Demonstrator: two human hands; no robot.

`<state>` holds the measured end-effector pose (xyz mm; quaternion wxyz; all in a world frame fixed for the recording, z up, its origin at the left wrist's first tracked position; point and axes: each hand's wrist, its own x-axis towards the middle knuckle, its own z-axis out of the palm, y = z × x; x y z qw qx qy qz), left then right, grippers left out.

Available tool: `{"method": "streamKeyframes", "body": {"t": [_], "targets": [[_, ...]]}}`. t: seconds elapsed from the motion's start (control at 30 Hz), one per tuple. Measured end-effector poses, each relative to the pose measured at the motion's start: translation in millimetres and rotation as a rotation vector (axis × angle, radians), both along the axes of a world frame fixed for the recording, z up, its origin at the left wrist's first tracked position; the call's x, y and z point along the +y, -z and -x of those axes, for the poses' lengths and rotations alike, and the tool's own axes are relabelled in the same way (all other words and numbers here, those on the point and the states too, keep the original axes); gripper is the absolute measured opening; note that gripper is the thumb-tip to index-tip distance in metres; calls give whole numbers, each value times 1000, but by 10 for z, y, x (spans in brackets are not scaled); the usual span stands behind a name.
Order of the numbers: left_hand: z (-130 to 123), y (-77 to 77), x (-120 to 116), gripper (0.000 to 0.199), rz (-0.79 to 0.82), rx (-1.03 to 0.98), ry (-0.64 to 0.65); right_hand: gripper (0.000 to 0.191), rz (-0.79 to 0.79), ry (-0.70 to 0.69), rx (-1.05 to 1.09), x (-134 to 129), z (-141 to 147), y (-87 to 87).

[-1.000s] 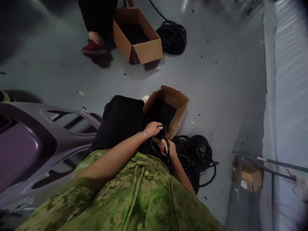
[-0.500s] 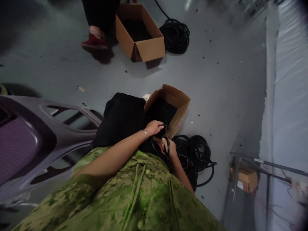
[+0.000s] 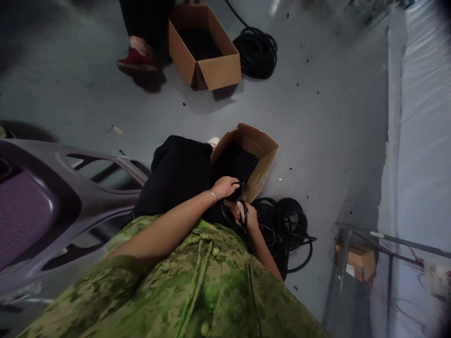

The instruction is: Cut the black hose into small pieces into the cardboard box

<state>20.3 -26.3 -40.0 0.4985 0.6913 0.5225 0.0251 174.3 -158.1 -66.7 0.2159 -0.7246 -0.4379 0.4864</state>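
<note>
My left hand (image 3: 225, 187) pinches the end part of a black hose (image 3: 225, 212), which loops down towards my lap. In my right hand (image 3: 249, 217) is a pair of scissors (image 3: 245, 211); its black handle loops round my fingers and its blades point up at the hose end by my left fingertips. How far the blades are apart is too small to tell. Just beyond both hands stands an open cardboard box (image 3: 266, 162) with many small black pieces (image 3: 237, 162) inside. Beside my right forearm lies a tangled coil of black hose (image 3: 291, 223) on the floor.
Further off is a second cardboard box (image 3: 220, 72) with dark contents, next to another hose coil (image 3: 259, 51) and a person's red shoe (image 3: 136, 61). A purple-grey plastic chair (image 3: 66, 183) stands at left. At right are a metal frame (image 3: 366, 233) and a small carton (image 3: 361, 263).
Both hands stay almost where they were, with the hose and the scissors still in them. The whole view has shifted very slightly.
</note>
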Motion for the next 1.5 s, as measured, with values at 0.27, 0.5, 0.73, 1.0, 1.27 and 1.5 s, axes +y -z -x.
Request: {"method": "streamKeyframes", "body": {"t": [0.27,0.5,0.73,1.0,1.27,1.5], "targets": [[13,48,-11,30,45,-50,3,54,13,22,32,-12,2,24],[10,62,-5,28,30,-47,-12,53,31,34,42,1,-1,55],[11,44,-8,29,1,-35,3,55,22,8,11,4,-13,82],[17,5,-9,28,5,-27,10,54,25,-33,-28,23,-46,110],[23,-3,10,28,1,15,33,55,-53,-99,-169,-7,-66,263],[6,-57,24,30,40,41,-13,52,-152,-89,-314,9,37,281]]}}
